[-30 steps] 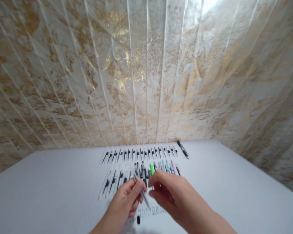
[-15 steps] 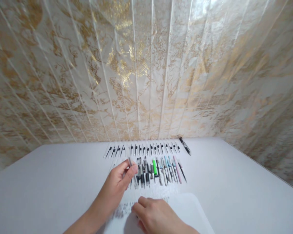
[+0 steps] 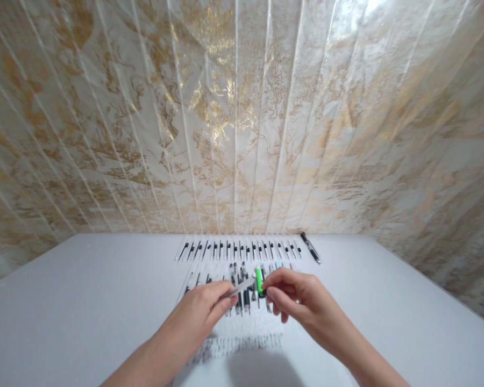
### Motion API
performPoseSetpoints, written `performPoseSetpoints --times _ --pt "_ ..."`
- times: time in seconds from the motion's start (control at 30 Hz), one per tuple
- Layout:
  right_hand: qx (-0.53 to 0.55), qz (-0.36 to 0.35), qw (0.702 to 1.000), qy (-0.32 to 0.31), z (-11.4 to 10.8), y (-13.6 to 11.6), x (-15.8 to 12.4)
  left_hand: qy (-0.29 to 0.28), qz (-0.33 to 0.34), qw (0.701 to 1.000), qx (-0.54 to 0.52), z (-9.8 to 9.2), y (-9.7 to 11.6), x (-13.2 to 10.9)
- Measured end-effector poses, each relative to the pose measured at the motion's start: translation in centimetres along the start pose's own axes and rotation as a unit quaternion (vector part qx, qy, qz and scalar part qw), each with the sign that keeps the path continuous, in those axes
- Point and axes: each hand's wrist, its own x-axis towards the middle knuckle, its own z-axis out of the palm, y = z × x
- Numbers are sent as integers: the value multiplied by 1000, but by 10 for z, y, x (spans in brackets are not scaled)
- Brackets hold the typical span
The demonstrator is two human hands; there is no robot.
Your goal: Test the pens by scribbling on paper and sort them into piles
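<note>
One tube (image 3: pixel 244 285) is pinched in our left hand (image 3: pixel 212 298), above the pens (image 3: pixel 247 300); in our right hand (image 3: pixel 296 293) the fingertips bunch near the green pen (image 3: pixel 258 280), holding what we cannot tell. We do best with the tube steady.

A backdrop (image 3: pixel 242 134) of shiny pale sheeting with gold patterning fills the view from 9 o'clock through 12 to 3, crossed by long, straight creases; a bright glare (image 3: pixel 371 5) sits between 1 and 2 o'clock. The white table (image 3: pixel 407 312) spreads from 8 through 6 to 4. Toward 4 o'clock 1 black pen (image 3: pixel 310 248) lies near the far edge, slanting from 11 to 5, its tip pale.
</note>
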Motion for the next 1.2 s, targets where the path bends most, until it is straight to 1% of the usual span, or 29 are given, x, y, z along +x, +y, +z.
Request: performPoseSetpoints --times 0.07,0.13,0.3,0.43,0.53,0.7,0.83,0.97,1.07,1.2 --pt "44 -14 999 23 -15 -9 -3 -9 8 1000 3 2 1 0" --pt "29 -36 998 35 -20 -15 -7 -20 10 1000 1 4 2 0" --pt "-49 -82 995 24 -11 -19 -9 -33 21 999 11 9 2 -1" --pt "-104 -102 989 35 -6 -18 -9 -31 24 999 6 10 2 -3" --pt "-108 -93 989 35 -6 -17 -9 -29 23 999 8 10 3 -3" --pt "-76 -59 995 17 -6 -16 -9 -29 24 999 13 11 2 -3" --pt "-75 -37 996 20 -6 -14 -8 -34 31 999 11 10 3 -3" --pt "-67 -23 997 7 -6 -13 -8 -38 39 999 5 10 5 -4" --pt "-121 -51 991 18 -5 -14 -8 -33 37 999 5 11 5 -5" --pt "-245 -121 961 41 1 -12 -8 -29 23 999 28 12 6 -5"
